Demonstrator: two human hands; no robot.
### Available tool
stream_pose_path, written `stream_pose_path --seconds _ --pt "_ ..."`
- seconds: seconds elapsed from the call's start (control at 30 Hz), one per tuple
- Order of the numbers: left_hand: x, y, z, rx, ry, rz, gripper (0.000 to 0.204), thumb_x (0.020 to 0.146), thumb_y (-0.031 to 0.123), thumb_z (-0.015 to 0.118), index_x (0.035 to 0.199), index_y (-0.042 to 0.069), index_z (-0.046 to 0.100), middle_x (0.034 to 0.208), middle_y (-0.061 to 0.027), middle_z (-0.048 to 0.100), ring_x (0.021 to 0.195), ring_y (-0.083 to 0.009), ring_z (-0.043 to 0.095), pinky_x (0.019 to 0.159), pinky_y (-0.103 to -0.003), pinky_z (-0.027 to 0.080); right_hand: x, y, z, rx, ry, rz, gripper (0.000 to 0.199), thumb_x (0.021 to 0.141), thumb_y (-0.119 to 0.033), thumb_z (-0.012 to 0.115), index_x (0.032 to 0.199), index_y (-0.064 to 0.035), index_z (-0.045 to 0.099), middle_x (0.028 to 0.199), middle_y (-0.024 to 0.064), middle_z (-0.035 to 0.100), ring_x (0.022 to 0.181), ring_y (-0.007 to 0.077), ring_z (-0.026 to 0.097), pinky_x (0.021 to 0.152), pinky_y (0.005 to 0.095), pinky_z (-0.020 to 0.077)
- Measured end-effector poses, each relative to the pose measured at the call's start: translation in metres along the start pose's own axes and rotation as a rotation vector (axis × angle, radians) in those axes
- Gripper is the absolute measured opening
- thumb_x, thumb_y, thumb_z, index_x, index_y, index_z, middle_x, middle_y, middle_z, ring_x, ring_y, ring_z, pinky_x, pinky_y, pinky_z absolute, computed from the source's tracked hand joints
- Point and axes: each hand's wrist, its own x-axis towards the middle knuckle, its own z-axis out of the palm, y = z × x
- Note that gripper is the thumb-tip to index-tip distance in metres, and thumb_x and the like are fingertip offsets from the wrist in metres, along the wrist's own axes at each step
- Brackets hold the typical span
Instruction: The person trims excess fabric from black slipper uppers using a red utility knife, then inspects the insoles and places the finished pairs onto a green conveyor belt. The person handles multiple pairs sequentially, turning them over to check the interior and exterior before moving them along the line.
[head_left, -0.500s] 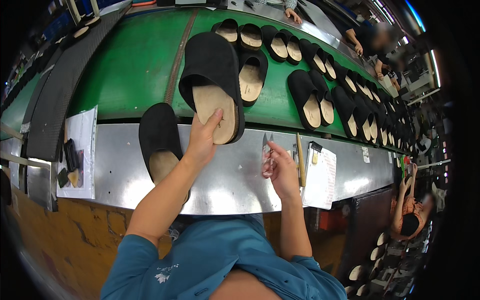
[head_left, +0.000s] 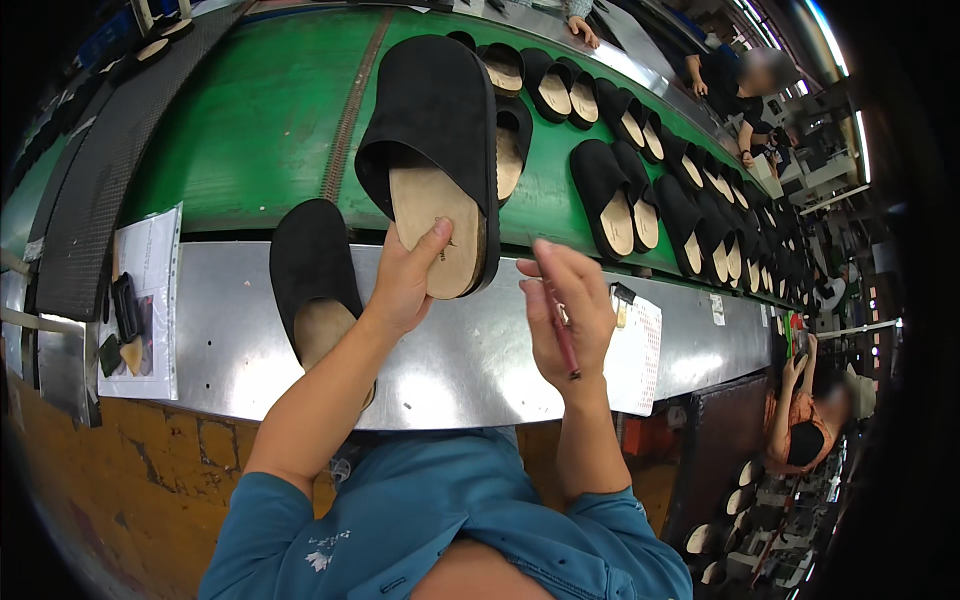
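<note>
My left hand [head_left: 405, 280] grips a black slip-on clog [head_left: 428, 105] by its heel, thumb pressed on the tan footbed and toe pointing away. This clog is held above the bench at the belt's near edge. A second black clog [head_left: 315, 255] lies on the metal bench to the left, partly behind my left forearm. My right hand [head_left: 580, 315] is raised just right of the held clog, apart from it. Its fingers are closed around slim red thread snips [head_left: 566, 350]; the tips are hardly visible, seen edge-on.
Pairs of black clogs [head_left: 605, 190] stand in rows along the green conveyor belt [head_left: 250, 130]. On the metal bench [head_left: 450, 370] lie a printed sheet [head_left: 640, 350] at right and a plastic-sleeved paper [head_left: 160, 330] with small tools at left. Co-workers [head_left: 750, 90] are across the belt and at far right.
The held clog has come up slightly and appears larger. My right hand has risen and turned, so the snips now show edge-on with their handle end toward me.
</note>
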Motion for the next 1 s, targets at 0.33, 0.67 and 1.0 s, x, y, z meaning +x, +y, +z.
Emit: stream_pose_path --seconds 0.33,0.67,1.0 --pt "-0.004 0.001 0.004 0.048 -0.023 0.044 0.039 0.094 0.017 0.063 0.127 0.003 0.048 0.116 -0.0066 0.060 0.106 -0.0138 0.059 0.091 -0.030 0.048 0.010 -0.004 0.000 -0.215 -0.112 -0.165 0.051 0.064 0.007 0.072 0.113 -0.0026 0.067 0.113 0.0148 0.066 0.087 0.0273 0.068 0.071 0.0317 0.0565" --pt "-0.006 -0.006 -0.002 0.064 0.013 0.048 0.040 0.093 0.013 0.064 0.127 0.004 0.046 0.116 -0.0065 0.060 0.105 -0.0132 0.059 0.091 -0.029 0.048 -0.003 -0.017 -0.006 -0.212 -0.258 0.036 0.040 0.074 0.009 0.065 0.113 -0.0002 0.067 0.113 0.0155 0.066 0.074 0.0173 0.063 0.066 0.0251 0.0517" --pt "-0.004 -0.014 -0.005 0.151 -0.032 0.084 0.047 0.095 0.021 0.061 0.134 0.003 0.041 0.119 -0.0071 0.058 0.108 -0.0162 0.058 0.095 -0.031 0.046 -0.042 -0.007 -0.011 -0.104 -0.036 -0.072 0.040 0.071 0.009 0.065 0.110 0.0009 0.067 0.111 0.0185 0.067 0.083 0.0265 0.070 0.069 0.0293 0.0561"
